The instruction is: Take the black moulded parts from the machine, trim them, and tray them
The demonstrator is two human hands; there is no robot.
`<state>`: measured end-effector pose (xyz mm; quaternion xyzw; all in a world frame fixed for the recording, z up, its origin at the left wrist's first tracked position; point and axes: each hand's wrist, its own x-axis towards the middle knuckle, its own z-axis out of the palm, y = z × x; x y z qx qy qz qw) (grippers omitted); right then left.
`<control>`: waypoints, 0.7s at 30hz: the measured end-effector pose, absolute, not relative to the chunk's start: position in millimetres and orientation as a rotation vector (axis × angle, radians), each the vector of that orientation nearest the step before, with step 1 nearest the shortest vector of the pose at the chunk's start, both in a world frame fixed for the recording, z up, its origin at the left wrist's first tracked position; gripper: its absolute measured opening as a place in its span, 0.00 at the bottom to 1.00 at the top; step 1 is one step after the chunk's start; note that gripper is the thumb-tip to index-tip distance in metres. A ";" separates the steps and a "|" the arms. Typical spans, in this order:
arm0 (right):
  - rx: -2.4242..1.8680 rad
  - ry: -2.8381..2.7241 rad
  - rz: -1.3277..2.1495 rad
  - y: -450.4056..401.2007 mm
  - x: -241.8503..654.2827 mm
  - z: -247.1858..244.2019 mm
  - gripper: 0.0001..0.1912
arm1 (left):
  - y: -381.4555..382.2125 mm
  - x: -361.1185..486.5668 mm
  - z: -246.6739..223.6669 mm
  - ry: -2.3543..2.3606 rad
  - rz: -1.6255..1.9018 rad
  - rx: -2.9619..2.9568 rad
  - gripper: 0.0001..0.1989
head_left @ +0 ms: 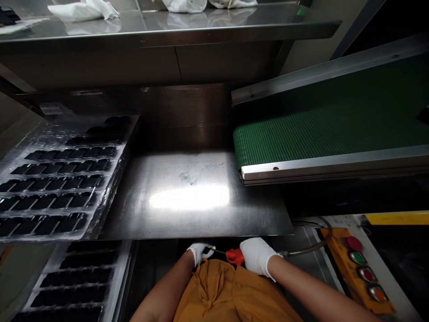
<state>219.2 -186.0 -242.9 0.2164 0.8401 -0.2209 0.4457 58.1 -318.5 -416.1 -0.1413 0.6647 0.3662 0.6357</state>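
Note:
My right hand [257, 256], in a white glove, is closed around a red-orange air blow gun [235, 256] just below the near edge of the steel table [194, 223]. The gun's thin nozzle [217, 251] points left toward my left hand [201, 252]. That hand, also gloved in white, has its fingers curled. A small dark piece seems to lie in them, too dark to make out. A grey hose [311, 249] runs from beside my right wrist toward the right.
Stacked clear trays [72, 179] of black parts stand at left, with more trays [77, 277] lower down. A green conveyor belt [321, 120] slopes up at right. Near it is an orange button box [358, 273]. A steel shelf [201, 33] with white cloths or bags [83, 10] spans the back.

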 end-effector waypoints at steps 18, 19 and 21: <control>0.594 2.079 -0.495 -180.6 225.4 -243.8 0.15 | -323.8 57.7 -399.4 1.666 0.423 0.228 0.07; 0.586 2.076 -0.496 -180.1 225.0 -241.7 0.15 | -323.1 56.2 -399.7 1.683 0.374 0.288 0.07; 0.551 2.078 -0.529 -179.5 224.4 -238.0 0.16 | -320.5 55.6 -401.0 1.712 0.266 0.416 0.08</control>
